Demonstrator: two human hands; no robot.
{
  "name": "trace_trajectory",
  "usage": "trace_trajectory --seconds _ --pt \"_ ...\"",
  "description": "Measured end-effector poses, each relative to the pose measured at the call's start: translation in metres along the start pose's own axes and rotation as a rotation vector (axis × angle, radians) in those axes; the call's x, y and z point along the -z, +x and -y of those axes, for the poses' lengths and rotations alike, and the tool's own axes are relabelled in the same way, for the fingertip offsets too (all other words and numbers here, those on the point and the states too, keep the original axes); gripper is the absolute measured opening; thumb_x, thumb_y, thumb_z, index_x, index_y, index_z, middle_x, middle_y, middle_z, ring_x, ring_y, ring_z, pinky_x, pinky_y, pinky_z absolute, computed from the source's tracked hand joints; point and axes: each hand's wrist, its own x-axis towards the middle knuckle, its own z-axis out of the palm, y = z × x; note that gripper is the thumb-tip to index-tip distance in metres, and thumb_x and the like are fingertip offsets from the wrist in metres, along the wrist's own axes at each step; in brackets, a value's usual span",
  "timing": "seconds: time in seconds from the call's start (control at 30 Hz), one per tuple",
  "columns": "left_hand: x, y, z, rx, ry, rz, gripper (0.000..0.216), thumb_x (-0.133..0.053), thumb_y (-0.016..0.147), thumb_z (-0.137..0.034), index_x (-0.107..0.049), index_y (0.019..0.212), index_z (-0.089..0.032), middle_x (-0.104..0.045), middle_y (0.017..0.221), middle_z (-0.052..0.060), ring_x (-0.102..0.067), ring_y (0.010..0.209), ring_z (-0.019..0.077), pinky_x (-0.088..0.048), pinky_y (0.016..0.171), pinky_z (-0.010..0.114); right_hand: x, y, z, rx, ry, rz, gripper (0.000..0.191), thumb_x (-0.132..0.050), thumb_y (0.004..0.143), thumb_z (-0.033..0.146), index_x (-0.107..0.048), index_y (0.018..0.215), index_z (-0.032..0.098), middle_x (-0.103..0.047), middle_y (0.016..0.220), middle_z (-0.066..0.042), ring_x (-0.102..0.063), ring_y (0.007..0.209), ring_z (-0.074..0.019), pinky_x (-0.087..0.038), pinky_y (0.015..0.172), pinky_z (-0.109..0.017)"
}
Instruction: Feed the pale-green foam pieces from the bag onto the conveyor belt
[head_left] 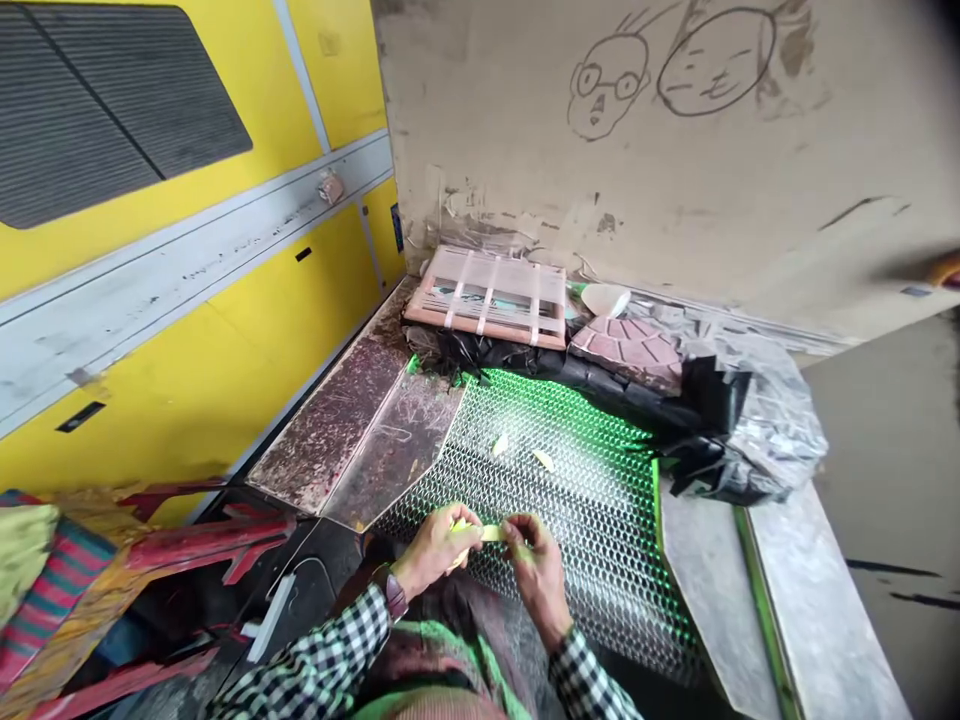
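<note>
Checked sleeves [322,650] and stained clothing [450,650] fill the bottom centre of the view. Just above them, the left hand [439,550] grips one end of a yellow strip [492,533], more yellow bunched in its fingers, while the right hand [536,572] pinches the other end. Near the middle, a brightly lit mesh [600,545] bears two pale scraps [500,443]. Higher up, a taped frame [480,325] and a pinkish slab [630,345] lie along black plastic [615,390]; yellow panels [285,290] span the upper left.
</note>
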Motion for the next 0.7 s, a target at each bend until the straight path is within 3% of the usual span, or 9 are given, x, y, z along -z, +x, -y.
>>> trace_trajectory --seconds 0.17,0.27,0.33,0.47,0.57,0.7 --pt "-0.003 0.004 0.007 0.002 -0.068 -0.097 0.028 -0.069 0.082 -0.042 -0.059 0.089 -0.018 -0.064 0.067 -0.002 -0.044 0.04 0.0063 -0.027 0.037 0.018 0.001 -0.003 0.003 0.06 -0.136 0.078 0.038 -0.059 0.094 0.058 -0.067 0.093 0.021 -0.066 0.079 -0.003 -0.056 0.067 -0.0192 -0.046 0.059 -0.03" --pt "0.0 0.004 0.004 0.058 -0.207 -0.128 0.035 -0.069 0.083 -0.048 -0.057 0.093 -0.018 -0.068 0.077 0.001 -0.05 0.047 0.0076 -0.031 0.038 0.017 0.012 0.005 -0.008 0.308 -0.428 -0.159 0.031 -0.05 0.102 0.047 -0.066 0.094 0.021 -0.068 0.087 -0.007 -0.06 0.078 -0.0221 -0.047 0.071 -0.034" --pt "0.002 0.004 0.0 0.143 -0.387 -0.118 0.034 -0.07 0.083 -0.046 -0.058 0.097 -0.016 -0.068 0.081 0.003 -0.054 0.052 0.0085 -0.034 0.04 0.017 0.021 0.011 -0.022 0.498 -0.627 -0.24 0.025 -0.047 0.104 0.037 -0.066 0.098 0.021 -0.069 0.093 -0.008 -0.061 0.085 -0.0234 -0.047 0.078 -0.037" --pt "0.003 0.005 -0.004 0.29 -0.79 -0.096 0.026 -0.067 0.086 -0.033 -0.061 0.102 -0.013 -0.067 0.082 0.004 -0.059 0.058 0.0084 -0.041 0.046 0.017 0.032 0.004 -0.039 0.67 -0.825 -0.112 0.023 -0.045 0.103 0.02 -0.067 0.11 0.023 -0.072 0.106 -0.009 -0.062 0.097 -0.0241 -0.046 0.085 -0.04" --pt "-0.003 0.006 -0.003 0.276 -0.945 -0.124 0.023 -0.068 0.084 -0.021 -0.062 0.104 -0.014 -0.068 0.088 0.005 -0.064 0.067 0.0109 -0.051 0.058 0.021 0.021 -0.015 -0.024 0.593 -0.721 -0.119 0.023 -0.047 0.102 0.024 -0.065 0.117 0.024 -0.069 0.116 -0.01 -0.061 0.106 -0.0268 -0.047 0.09 -0.043" --pt "-0.021 0.006 -0.005 0.119 -1.008 -0.186 0.031 -0.069 0.078 -0.014 -0.06 0.107 -0.016 -0.068 0.093 0.005 -0.068 0.08 0.0141 -0.058 0.079 0.028 -0.018 -0.035 0.01 0.245 -0.315 0.044 0.021 -0.05 0.103 0.039 -0.064 0.108 0.024 -0.071 0.103 -0.007 -0.066 0.09 -0.0222 -0.053 0.079 -0.035"
